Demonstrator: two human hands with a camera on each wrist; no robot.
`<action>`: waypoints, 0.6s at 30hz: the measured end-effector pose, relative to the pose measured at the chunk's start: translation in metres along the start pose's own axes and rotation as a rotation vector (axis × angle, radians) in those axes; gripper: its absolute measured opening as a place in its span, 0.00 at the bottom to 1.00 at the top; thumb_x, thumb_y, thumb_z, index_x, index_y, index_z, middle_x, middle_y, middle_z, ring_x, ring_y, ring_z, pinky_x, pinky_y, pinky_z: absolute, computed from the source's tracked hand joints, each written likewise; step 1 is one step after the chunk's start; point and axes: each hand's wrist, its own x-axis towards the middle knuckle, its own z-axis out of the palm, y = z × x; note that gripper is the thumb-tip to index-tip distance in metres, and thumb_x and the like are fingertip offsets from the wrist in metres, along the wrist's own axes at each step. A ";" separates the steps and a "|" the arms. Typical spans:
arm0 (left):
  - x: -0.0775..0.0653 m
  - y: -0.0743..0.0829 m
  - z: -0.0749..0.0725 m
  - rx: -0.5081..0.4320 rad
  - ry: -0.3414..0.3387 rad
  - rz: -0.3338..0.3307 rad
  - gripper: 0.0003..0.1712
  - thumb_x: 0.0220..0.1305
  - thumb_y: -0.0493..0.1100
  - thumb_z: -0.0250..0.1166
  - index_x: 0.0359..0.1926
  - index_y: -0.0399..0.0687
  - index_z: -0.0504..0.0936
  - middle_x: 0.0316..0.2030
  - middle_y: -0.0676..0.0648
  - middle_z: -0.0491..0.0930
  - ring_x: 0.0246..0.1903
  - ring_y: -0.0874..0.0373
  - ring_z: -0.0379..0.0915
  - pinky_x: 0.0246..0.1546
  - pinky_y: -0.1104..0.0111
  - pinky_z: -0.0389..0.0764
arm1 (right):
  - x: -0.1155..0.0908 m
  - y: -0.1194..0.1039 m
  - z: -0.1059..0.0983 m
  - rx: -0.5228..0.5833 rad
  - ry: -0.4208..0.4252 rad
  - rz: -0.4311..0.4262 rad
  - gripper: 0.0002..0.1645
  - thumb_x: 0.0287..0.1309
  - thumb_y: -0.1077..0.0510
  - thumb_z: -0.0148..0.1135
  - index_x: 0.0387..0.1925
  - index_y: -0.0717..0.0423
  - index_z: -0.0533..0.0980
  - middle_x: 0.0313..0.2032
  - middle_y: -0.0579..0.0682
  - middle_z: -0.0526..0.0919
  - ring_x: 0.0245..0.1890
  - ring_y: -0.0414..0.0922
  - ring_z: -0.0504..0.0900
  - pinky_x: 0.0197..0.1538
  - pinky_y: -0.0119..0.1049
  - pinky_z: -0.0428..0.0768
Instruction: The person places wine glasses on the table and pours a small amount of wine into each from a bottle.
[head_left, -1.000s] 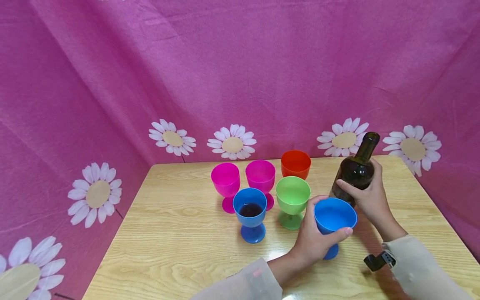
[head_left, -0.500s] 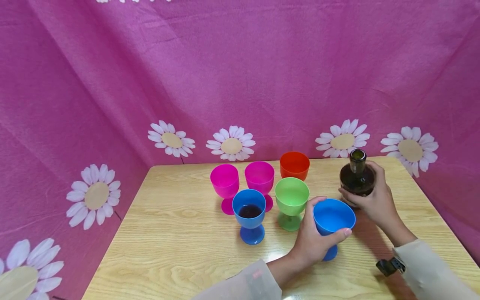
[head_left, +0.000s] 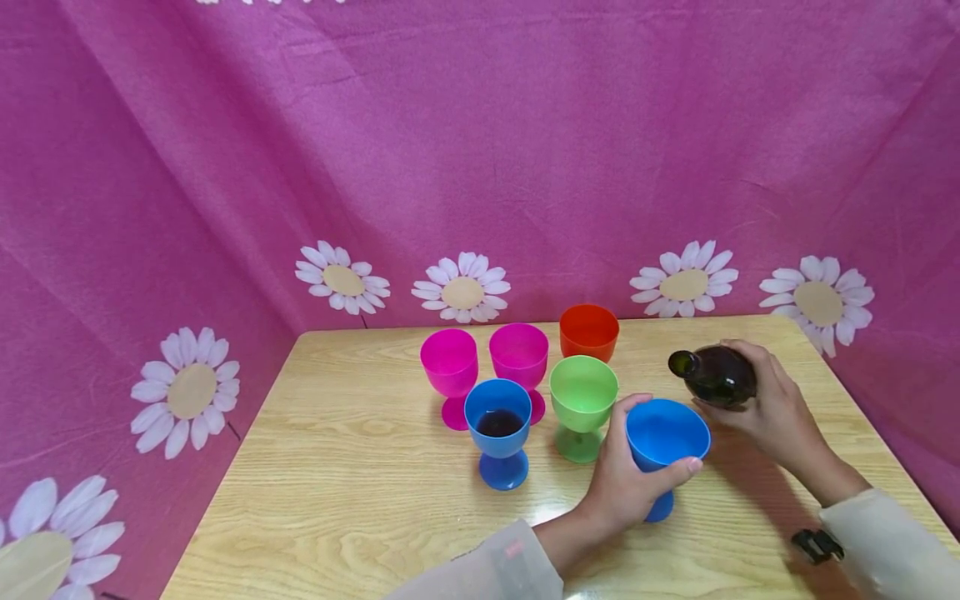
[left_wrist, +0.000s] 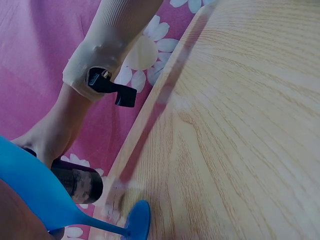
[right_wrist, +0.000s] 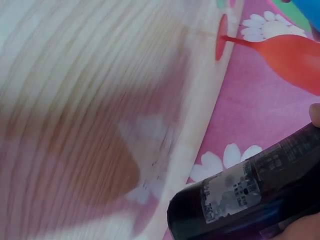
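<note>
My left hand (head_left: 630, 483) grips a blue plastic goblet (head_left: 667, 429) around its bowl, thumb on the near side. Only plain blue shows inside that bowl. To its right, my right hand (head_left: 780, 412) holds a dark glass wine bottle (head_left: 720, 377) around the body. The bottle is tilted, its open mouth pointing left and toward me, behind and above the goblet's rim. A pale label shows on the bottle (right_wrist: 232, 192) in the right wrist view. In the left wrist view, the goblet's round foot (left_wrist: 140, 220) is close to the wooden table.
Left of my hands stands another blue goblet (head_left: 504, 467) with dark liquid inside. Around it are a green goblet (head_left: 583, 396), two pink goblets (head_left: 450, 367) and an orange one (head_left: 589, 332). A pink flowered cloth (head_left: 480, 150) hangs behind the table (head_left: 337, 500).
The bottle has tipped over from leaning right, through upright, to leaning left, its mouth coming lower. My right wrist has moved right. My left hand and its goblet stay nearly still.
</note>
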 end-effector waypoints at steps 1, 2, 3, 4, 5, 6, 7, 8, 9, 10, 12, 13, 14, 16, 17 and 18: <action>0.000 0.000 0.000 -0.002 -0.001 0.000 0.46 0.60 0.53 0.75 0.69 0.85 0.56 0.64 0.61 0.69 0.60 0.67 0.65 0.48 0.71 0.79 | -0.001 0.002 -0.001 -0.006 0.004 -0.024 0.56 0.45 0.61 0.85 0.72 0.57 0.63 0.60 0.64 0.72 0.62 0.51 0.73 0.62 0.13 0.56; 0.000 0.000 0.000 -0.002 -0.001 -0.001 0.45 0.60 0.53 0.75 0.69 0.85 0.56 0.64 0.61 0.69 0.60 0.67 0.65 0.47 0.71 0.79 | -0.001 0.004 -0.001 -0.010 0.008 -0.052 0.51 0.52 0.52 0.81 0.72 0.58 0.63 0.59 0.64 0.73 0.63 0.45 0.71 0.62 0.12 0.56; 0.000 0.000 0.000 -0.002 0.000 -0.001 0.45 0.60 0.52 0.75 0.69 0.85 0.56 0.64 0.61 0.69 0.60 0.67 0.65 0.47 0.71 0.79 | -0.002 0.007 -0.002 -0.013 0.012 -0.076 0.50 0.55 0.43 0.77 0.71 0.60 0.65 0.59 0.64 0.73 0.64 0.39 0.69 0.63 0.13 0.56; 0.000 0.000 0.000 -0.003 0.000 0.000 0.45 0.60 0.52 0.75 0.69 0.85 0.56 0.64 0.62 0.69 0.60 0.67 0.65 0.47 0.71 0.79 | -0.003 0.008 -0.003 -0.014 0.013 -0.098 0.51 0.57 0.35 0.72 0.70 0.61 0.65 0.59 0.64 0.73 0.64 0.34 0.67 0.64 0.14 0.55; 0.000 0.000 0.000 -0.004 -0.001 0.001 0.45 0.60 0.52 0.75 0.69 0.85 0.57 0.64 0.62 0.69 0.60 0.67 0.65 0.47 0.71 0.79 | -0.003 0.011 -0.003 -0.017 0.018 -0.122 0.54 0.56 0.28 0.65 0.69 0.62 0.67 0.58 0.64 0.74 0.63 0.31 0.66 0.66 0.15 0.55; 0.000 0.000 0.000 -0.007 -0.003 0.002 0.45 0.60 0.52 0.75 0.69 0.85 0.57 0.64 0.62 0.69 0.60 0.68 0.66 0.47 0.71 0.79 | -0.003 0.012 -0.004 -0.030 0.019 -0.145 0.57 0.55 0.22 0.58 0.68 0.63 0.68 0.57 0.64 0.74 0.63 0.32 0.65 0.67 0.16 0.54; 0.000 0.000 0.000 -0.009 -0.005 0.004 0.45 0.60 0.52 0.75 0.69 0.84 0.57 0.64 0.62 0.69 0.60 0.68 0.66 0.46 0.72 0.79 | -0.003 0.014 -0.005 -0.044 0.022 -0.167 0.58 0.55 0.20 0.55 0.67 0.64 0.68 0.57 0.65 0.75 0.63 0.35 0.67 0.68 0.18 0.54; 0.000 0.000 0.001 -0.011 -0.006 0.006 0.45 0.60 0.51 0.75 0.69 0.84 0.57 0.64 0.62 0.69 0.60 0.68 0.66 0.46 0.72 0.79 | -0.003 0.015 -0.005 -0.063 0.022 -0.187 0.59 0.56 0.19 0.53 0.66 0.65 0.69 0.57 0.65 0.75 0.62 0.40 0.69 0.69 0.20 0.53; 0.000 0.000 0.001 -0.015 -0.009 0.006 0.45 0.60 0.51 0.75 0.69 0.84 0.57 0.63 0.62 0.70 0.59 0.68 0.66 0.46 0.72 0.79 | -0.003 0.016 -0.006 -0.077 0.020 -0.204 0.59 0.56 0.18 0.52 0.66 0.65 0.70 0.56 0.65 0.76 0.60 0.45 0.70 0.69 0.22 0.53; 0.000 0.000 0.001 -0.019 -0.012 0.006 0.45 0.60 0.51 0.75 0.69 0.84 0.57 0.63 0.62 0.70 0.59 0.68 0.66 0.46 0.72 0.79 | -0.003 0.017 -0.007 -0.093 0.017 -0.217 0.59 0.56 0.17 0.51 0.65 0.65 0.70 0.56 0.64 0.76 0.59 0.50 0.71 0.69 0.24 0.53; 0.000 0.000 0.001 -0.024 -0.017 0.006 0.45 0.60 0.51 0.75 0.69 0.83 0.57 0.63 0.62 0.69 0.59 0.69 0.66 0.45 0.73 0.79 | -0.003 0.019 -0.010 -0.126 0.007 -0.238 0.60 0.57 0.16 0.48 0.65 0.64 0.71 0.57 0.64 0.77 0.56 0.58 0.71 0.70 0.28 0.53; 0.000 -0.001 0.001 -0.024 -0.018 0.007 0.45 0.60 0.52 0.75 0.69 0.83 0.57 0.63 0.62 0.69 0.59 0.69 0.66 0.45 0.73 0.79 | -0.003 0.020 -0.011 -0.140 0.000 -0.245 0.60 0.57 0.16 0.48 0.65 0.64 0.71 0.57 0.63 0.77 0.56 0.61 0.71 0.70 0.29 0.53; 0.001 -0.001 0.001 -0.024 -0.019 0.007 0.45 0.60 0.52 0.75 0.69 0.84 0.57 0.63 0.62 0.69 0.59 0.69 0.66 0.45 0.73 0.79 | -0.003 0.021 -0.012 -0.149 -0.005 -0.256 0.60 0.57 0.15 0.48 0.64 0.64 0.71 0.57 0.63 0.77 0.55 0.61 0.72 0.69 0.30 0.54; 0.001 -0.001 0.001 -0.023 -0.021 0.010 0.45 0.60 0.52 0.75 0.69 0.84 0.56 0.63 0.62 0.69 0.59 0.69 0.66 0.46 0.73 0.79 | -0.003 0.023 -0.015 -0.166 -0.014 -0.272 0.59 0.57 0.15 0.47 0.64 0.63 0.72 0.58 0.62 0.77 0.55 0.61 0.72 0.68 0.30 0.54; 0.001 -0.001 0.001 -0.022 -0.022 0.011 0.45 0.60 0.52 0.75 0.69 0.84 0.56 0.64 0.62 0.69 0.59 0.69 0.66 0.46 0.73 0.79 | -0.003 0.025 -0.017 -0.171 -0.014 -0.286 0.59 0.58 0.16 0.47 0.63 0.63 0.72 0.57 0.62 0.77 0.55 0.62 0.72 0.67 0.30 0.54; 0.001 -0.001 0.001 -0.020 -0.023 0.012 0.45 0.61 0.52 0.74 0.69 0.84 0.56 0.64 0.61 0.69 0.59 0.69 0.66 0.46 0.73 0.79 | -0.003 0.026 -0.018 -0.177 -0.014 -0.299 0.58 0.58 0.16 0.47 0.63 0.63 0.73 0.57 0.61 0.77 0.55 0.61 0.72 0.67 0.30 0.54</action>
